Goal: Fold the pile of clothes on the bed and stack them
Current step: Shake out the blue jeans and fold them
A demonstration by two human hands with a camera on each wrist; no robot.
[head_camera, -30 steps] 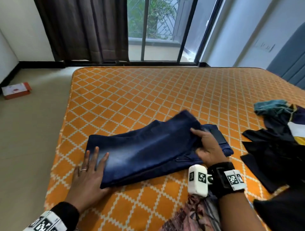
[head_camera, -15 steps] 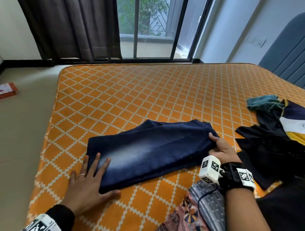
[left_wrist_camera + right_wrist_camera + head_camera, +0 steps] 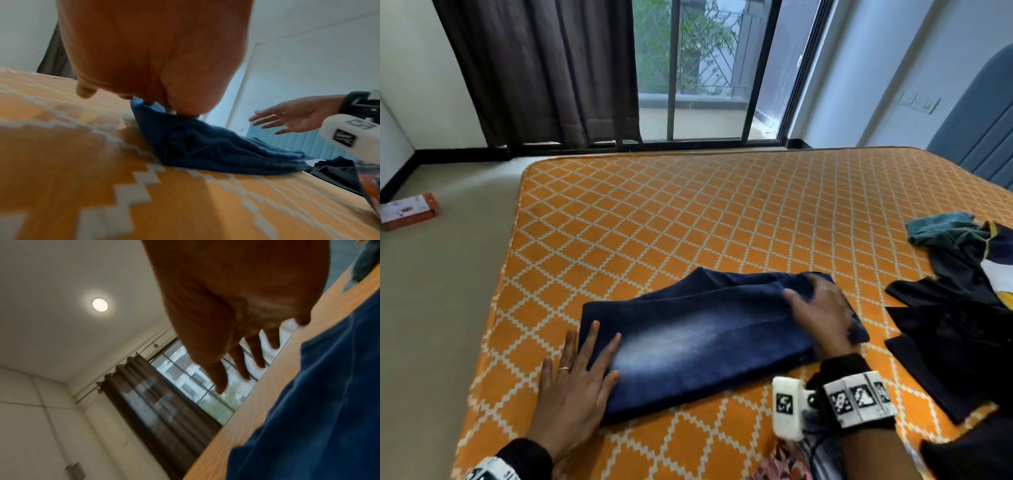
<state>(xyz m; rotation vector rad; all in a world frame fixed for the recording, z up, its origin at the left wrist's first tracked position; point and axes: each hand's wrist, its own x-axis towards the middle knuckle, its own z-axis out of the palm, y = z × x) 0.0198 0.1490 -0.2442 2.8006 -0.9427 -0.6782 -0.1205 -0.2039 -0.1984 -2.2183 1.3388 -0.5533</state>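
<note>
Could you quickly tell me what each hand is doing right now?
Left hand: open, fingers flat on the folded jeans.
Right hand: open, above the jeans, holding nothing.

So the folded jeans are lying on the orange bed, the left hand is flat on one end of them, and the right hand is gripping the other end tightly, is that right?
Not quite. The right hand is not gripping: the left wrist view shows it open, fingers spread, above the jeans. The rest holds: the jeans lie on the orange bed and the left hand is flat on one end.

Jeans [image 3: 705, 339] on bed [image 3: 688, 212], clothes pile [image 3: 962, 308] right.
</note>
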